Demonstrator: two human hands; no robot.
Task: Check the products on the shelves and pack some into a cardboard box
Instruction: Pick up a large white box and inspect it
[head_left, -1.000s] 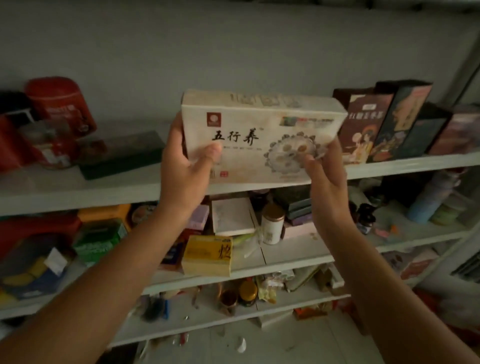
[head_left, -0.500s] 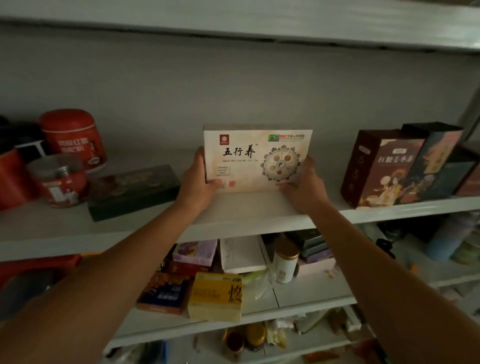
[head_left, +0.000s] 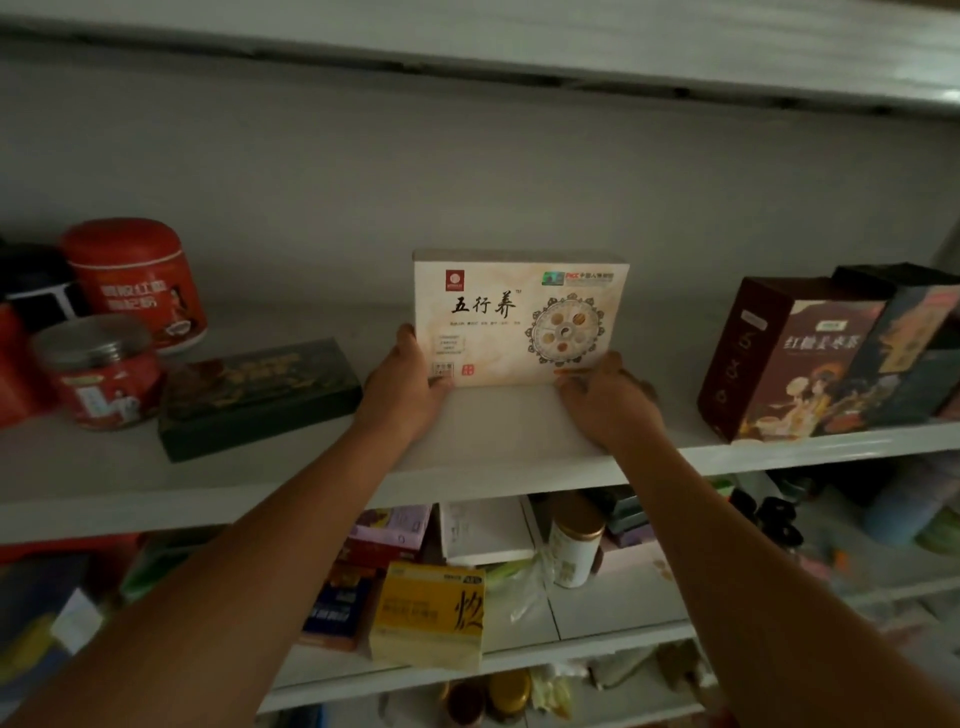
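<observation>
A flat white product box (head_left: 519, 317) with black Chinese characters and a round ornament stands upright on the upper white shelf (head_left: 498, 441), its face toward me. My left hand (head_left: 405, 384) grips its lower left corner, thumb on the front face. My right hand (head_left: 605, 395) holds the lower right corner, fingers curled at the bottom edge. No cardboard packing box is in view.
On the same shelf, a dark green flat box (head_left: 260, 395) and red tins (head_left: 135, 283) stand to the left, with dark tall boxes (head_left: 795, 358) to the right. On the shelf below sit a yellow box (head_left: 431, 613), a white jar (head_left: 574, 545) and several other packs.
The white box went from being held tilted in front of the shelf to standing upright on the shelf, further back. Both hands slid down to its lower corners. My view rose.
</observation>
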